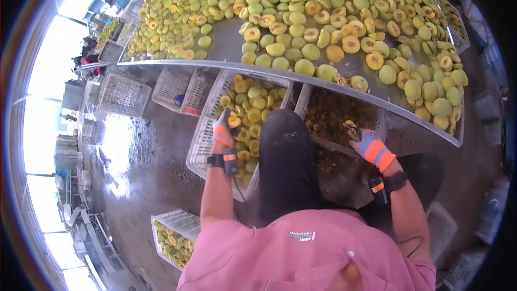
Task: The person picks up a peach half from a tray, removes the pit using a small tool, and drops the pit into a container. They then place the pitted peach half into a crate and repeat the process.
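My left hand (222, 132), in an orange and grey glove, is over a white plastic crate (200, 145) full of halved yellow-green stone fruit. A fruit half (234, 121) sits between its thumb and fingers. My right hand (373, 150), in a matching glove, is closed above the right side of a crate (325, 141) of brown pits and scraps. A small yellowish and dark thing (352, 128) shows at its fingertips, too small to name. Ahead, halved fruit (311, 52), some with brown stones showing, is spread over a metal table (226, 40).
The table's metal edge (204, 64) runs across in front of me. My knee (285, 151) stands between the two crates. Crates (125, 95) stand on the wet floor at left, and another crate of fruit (175, 240) is at lower left. People (91, 56) are far left.
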A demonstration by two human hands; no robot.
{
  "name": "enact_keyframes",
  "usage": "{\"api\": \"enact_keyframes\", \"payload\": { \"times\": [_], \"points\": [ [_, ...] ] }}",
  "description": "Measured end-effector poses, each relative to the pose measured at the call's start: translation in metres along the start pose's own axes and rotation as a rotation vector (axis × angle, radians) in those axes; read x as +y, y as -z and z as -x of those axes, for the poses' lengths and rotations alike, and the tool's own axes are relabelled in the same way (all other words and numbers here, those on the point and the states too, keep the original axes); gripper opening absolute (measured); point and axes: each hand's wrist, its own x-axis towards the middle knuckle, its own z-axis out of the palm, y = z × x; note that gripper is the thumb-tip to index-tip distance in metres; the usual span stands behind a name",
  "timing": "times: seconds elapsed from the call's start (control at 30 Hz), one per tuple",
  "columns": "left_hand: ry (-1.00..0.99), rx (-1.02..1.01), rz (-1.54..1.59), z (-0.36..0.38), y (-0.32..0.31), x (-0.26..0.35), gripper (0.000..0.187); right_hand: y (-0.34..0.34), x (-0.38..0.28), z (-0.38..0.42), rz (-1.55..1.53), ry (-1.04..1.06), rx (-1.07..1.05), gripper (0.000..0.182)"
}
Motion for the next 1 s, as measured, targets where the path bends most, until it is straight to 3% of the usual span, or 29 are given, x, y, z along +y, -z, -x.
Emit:
{"api": "enact_keyframes", "payload": {
  "times": [0.03, 0.13, 0.27, 0.37, 0.43, 0.63, 0.7, 0.73, 0.93, 1.0],
  "points": [
    [0.118, -0.118, 0.207, -0.033, 0.049, -0.031, 0.035, 0.001, -0.005, -0.001, 0.049, 0.044, -0.044, 0.036],
    [-0.020, -0.050, 0.248, 0.018, 0.067, -0.042, 0.040, -0.011, 0.004, -0.005, -0.103, 0.021, -0.024, 0.032],
    [-0.263, -0.143, -0.113, 0.012, 0.110, -0.068, 0.042, -0.022, 0.012, -0.017, -0.139, 0.008, -0.079, 0.035],
    [-0.136, -0.126, 0.057, 0.001, 0.121, -0.077, 0.041, -0.027, 0.013, -0.017, -0.040, -0.047, -0.100, 0.036],
    [0.044, -0.144, 0.392, -0.015, 0.135, -0.088, 0.040, -0.024, 0.002, -0.016, 0.100, -0.052, -0.097, 0.037],
    [-0.148, -0.241, -0.023, -0.081, 0.205, -0.146, 0.040, -0.022, -0.009, -0.018, 0.184, 0.040, -0.139, 0.039],
    [0.081, -0.263, 0.488, -0.055, 0.187, -0.124, 0.046, -0.023, -0.013, -0.017, 0.123, -0.006, -0.135, 0.039],
    [0.093, -0.204, 0.545, -0.041, 0.175, -0.116, 0.063, -0.022, -0.016, -0.017, 0.092, -0.030, -0.129, 0.039],
    [-0.513, 0.004, -0.913, -0.093, 0.249, -0.175, 0.069, -0.024, -0.014, -0.014, 0.245, -0.059, -0.146, 0.040],
    [-0.582, 0.136, -1.061, -0.047, 0.218, -0.147, 0.057, -0.026, -0.015, -0.011, 0.234, -0.022, -0.132, 0.042]
  ]
}}
